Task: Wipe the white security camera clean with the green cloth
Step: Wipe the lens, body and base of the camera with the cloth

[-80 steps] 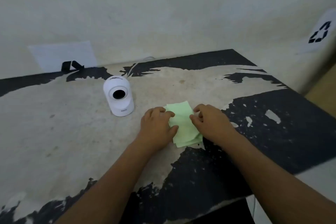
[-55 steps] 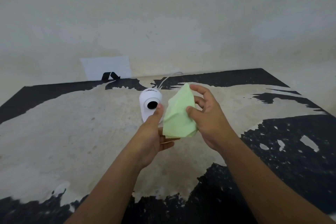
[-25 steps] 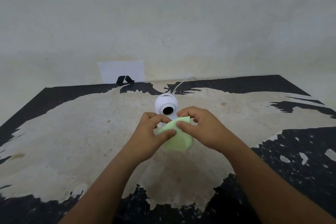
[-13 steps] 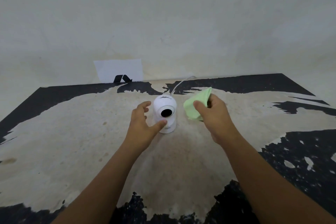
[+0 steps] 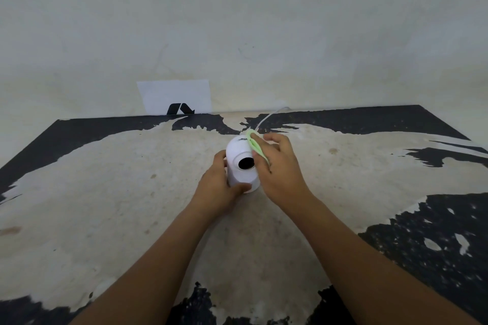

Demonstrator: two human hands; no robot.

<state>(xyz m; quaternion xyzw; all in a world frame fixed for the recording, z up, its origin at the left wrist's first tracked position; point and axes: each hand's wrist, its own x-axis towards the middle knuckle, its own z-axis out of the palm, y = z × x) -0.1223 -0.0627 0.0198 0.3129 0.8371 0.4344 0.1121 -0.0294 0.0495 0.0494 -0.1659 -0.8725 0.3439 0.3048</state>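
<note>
Since half a second ago my left hand (image 5: 220, 187) has closed around the base of the white security camera (image 5: 241, 163), and my right hand (image 5: 277, 166) now presses the green cloth (image 5: 255, 146) against its right side. The camera stands mid-table (image 5: 105, 192), toward the far edge, between both hands; its white cable (image 5: 266, 117) trails back to the wall beside a paper sheet (image 5: 174, 96).

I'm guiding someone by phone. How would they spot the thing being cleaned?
Look at the worn black-and-beige table against the pale wall. Near its middle, between two hands, stands the white security camera. It is the only white rounded thing there, with one dark round lens and a green cloth pressed to its side.
</note>
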